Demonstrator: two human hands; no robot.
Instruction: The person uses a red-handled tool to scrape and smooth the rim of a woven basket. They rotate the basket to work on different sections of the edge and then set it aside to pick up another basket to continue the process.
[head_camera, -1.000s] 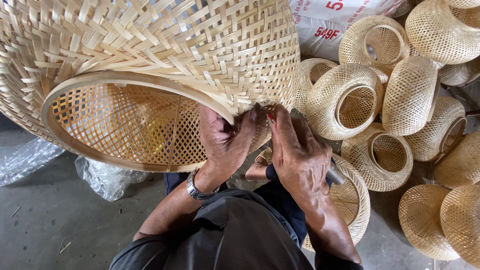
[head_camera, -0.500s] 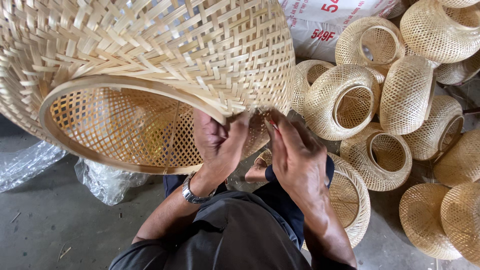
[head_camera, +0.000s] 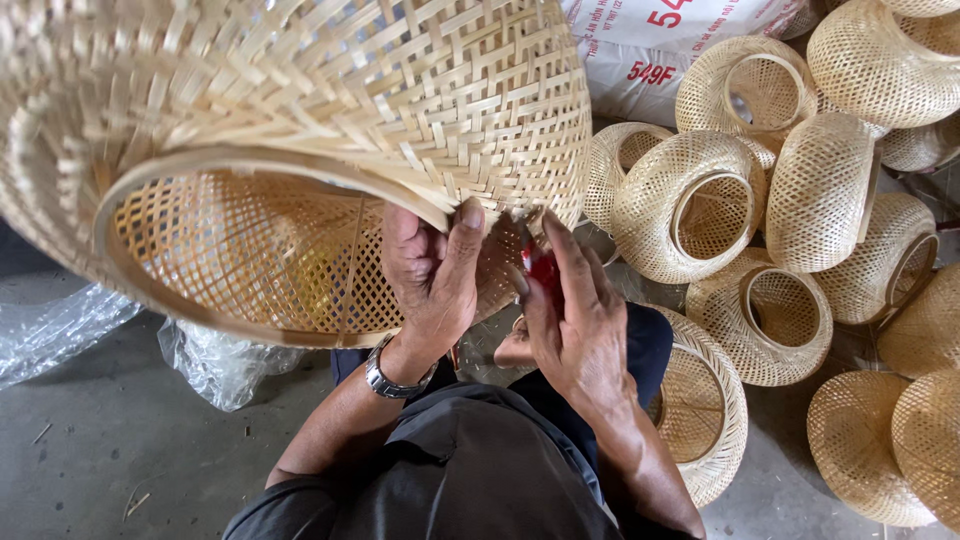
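Observation:
A large woven bamboo shade (head_camera: 300, 110) with a round hoop rim fills the upper left, its opening tilted toward me. My left hand (head_camera: 430, 275), with a metal watch on the wrist, grips the rim from below, thumb pressed on the weave. Close beside it on the right, my right hand (head_camera: 570, 320) holds a small red tool (head_camera: 543, 268) against the rim's edge. The tool is mostly hidden by the fingers.
Several smaller woven bamboo shades (head_camera: 700, 200) are piled at the right, and one (head_camera: 705, 420) lies by my right knee. A white printed sack (head_camera: 650, 50) lies at the top. Crumpled clear plastic (head_camera: 215, 365) lies on the grey concrete floor at left.
The big shade has shifted slightly in my grip. The left thumb has moved up onto the weave, and the right hand has come a little closer to the rim.

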